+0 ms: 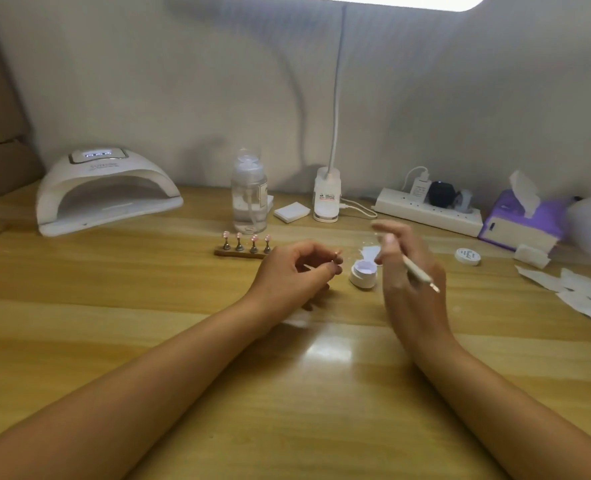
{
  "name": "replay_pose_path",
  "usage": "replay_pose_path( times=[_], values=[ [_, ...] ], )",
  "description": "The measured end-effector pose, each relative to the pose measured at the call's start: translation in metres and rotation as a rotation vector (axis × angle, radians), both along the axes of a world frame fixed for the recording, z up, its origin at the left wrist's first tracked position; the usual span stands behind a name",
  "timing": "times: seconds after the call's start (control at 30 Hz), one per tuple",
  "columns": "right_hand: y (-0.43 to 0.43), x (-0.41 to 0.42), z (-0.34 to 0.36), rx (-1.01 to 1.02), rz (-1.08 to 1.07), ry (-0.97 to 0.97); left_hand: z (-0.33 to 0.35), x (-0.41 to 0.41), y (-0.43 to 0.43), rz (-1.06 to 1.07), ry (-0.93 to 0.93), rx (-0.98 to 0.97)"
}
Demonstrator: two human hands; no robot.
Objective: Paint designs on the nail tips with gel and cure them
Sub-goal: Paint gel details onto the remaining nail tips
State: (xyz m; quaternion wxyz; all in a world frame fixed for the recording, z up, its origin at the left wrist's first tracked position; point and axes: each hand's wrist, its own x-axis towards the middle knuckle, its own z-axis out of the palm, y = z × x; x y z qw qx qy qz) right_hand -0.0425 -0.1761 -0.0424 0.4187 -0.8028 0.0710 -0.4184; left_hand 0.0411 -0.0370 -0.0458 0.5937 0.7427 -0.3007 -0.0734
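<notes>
My left hand (294, 271) hovers over the wooden table and pinches a small nail tip stand (337, 256) between thumb and fingers. Just behind it a brown holder bar (238, 252) carries several pink nail tips on metal stands. My right hand (408, 275), blurred, holds a thin white gel brush (420, 273) whose end points down to the right. Between the hands sits an open white gel pot (363, 271) with pale lilac gel. The white curing lamp (107, 192) stands at the back left with its display lit.
A clear pump bottle (249, 195), a white pad stack (291, 212) and a desk lamp base (327, 199) stand behind. At the right are a power strip (425, 211), a purple tissue box (519, 223), the pot's lid (467, 256) and loose white wipes (585, 292).
</notes>
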Motion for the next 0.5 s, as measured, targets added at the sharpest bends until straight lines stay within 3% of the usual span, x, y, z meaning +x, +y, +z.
replay_pose_path(
  times=[0.1, 0.2, 0.5],
  values=[
    [-0.015, 0.002, 0.003, 0.232, -0.050, -0.046, 0.004, 0.003, 0.000, 0.022, -0.068, 0.087],
    [-0.027, 0.006, 0.000, 0.288, -0.087, 0.026, 0.002, 0.007, 0.000, 0.027, -0.111, 0.142],
    [-0.029, 0.012, -0.006, 0.135, -0.066, 0.208, -0.008, 0.016, 0.000, -0.061, -0.167, 0.121]
  ],
)
